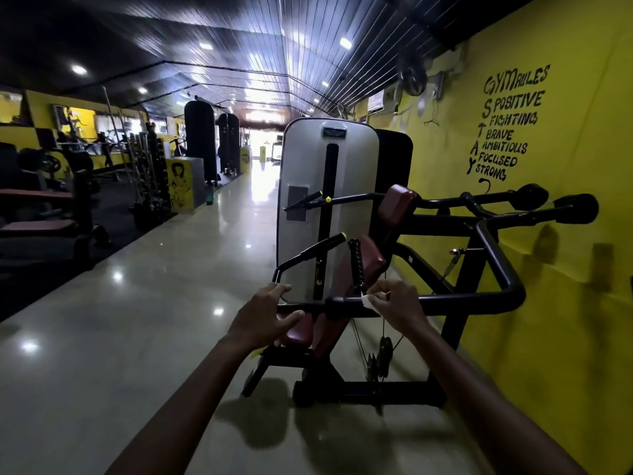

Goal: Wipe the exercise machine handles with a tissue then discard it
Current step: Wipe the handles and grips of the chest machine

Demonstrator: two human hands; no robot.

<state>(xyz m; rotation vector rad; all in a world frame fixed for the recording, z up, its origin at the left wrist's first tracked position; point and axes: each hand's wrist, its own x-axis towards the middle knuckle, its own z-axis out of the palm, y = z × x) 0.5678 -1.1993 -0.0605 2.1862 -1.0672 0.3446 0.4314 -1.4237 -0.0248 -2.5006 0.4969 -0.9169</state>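
Wiping in progress on a black steel exercise machine (486, 296) beside the yellow wall (565, 303). The right hand (394, 305) pinches a small white tissue (368, 299) around the near horizontal black handle bar (346, 301), just below the upright ribbed black grip (356, 265). The left hand (269, 315), fingers spread wide, holds nothing and steadies the left handle arm (301, 255). Judged from this view, the far padded handles (555, 202) remain unwiped, and discarding is yet to come; no bin is visible.
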